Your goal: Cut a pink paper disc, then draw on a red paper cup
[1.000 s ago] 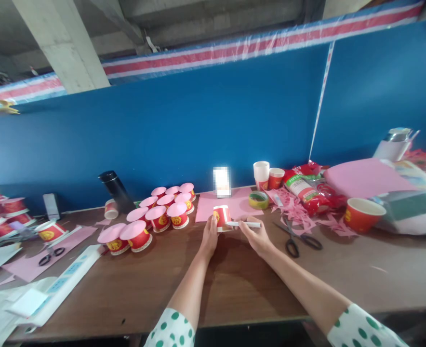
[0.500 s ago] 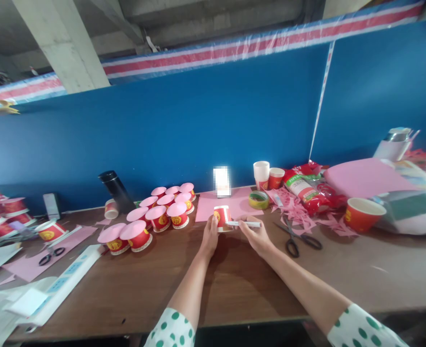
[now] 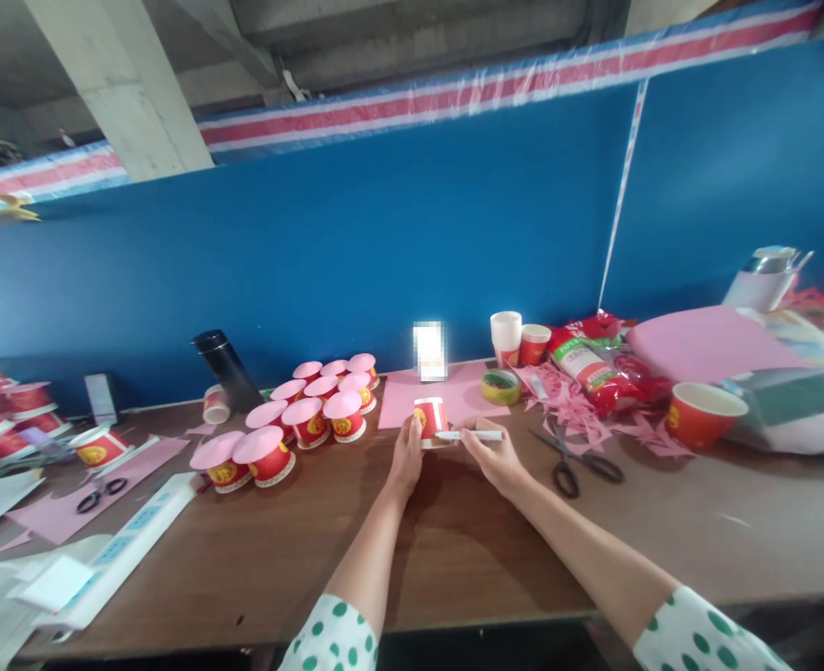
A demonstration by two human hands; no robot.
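Observation:
My left hand grips the left side of a red paper cup with a white stripe and a yellow emblem. A white pen is pinched in my right hand, its tip against the lower part of the cup. Behind the cup lies a pink paper sheet, with a roll of yellow-green tape on its right part. Several red cups topped with pink discs stand to the left of my hands. Black scissors lie open to the right.
A black bottle and a white power strip are on the left. At the right are stacked cups, pink shreds, a red bag and a large red cup. A blue partition rises behind the table.
The pen tip has shifted slightly left and down on the cup. Both hands keep nearly the same places.

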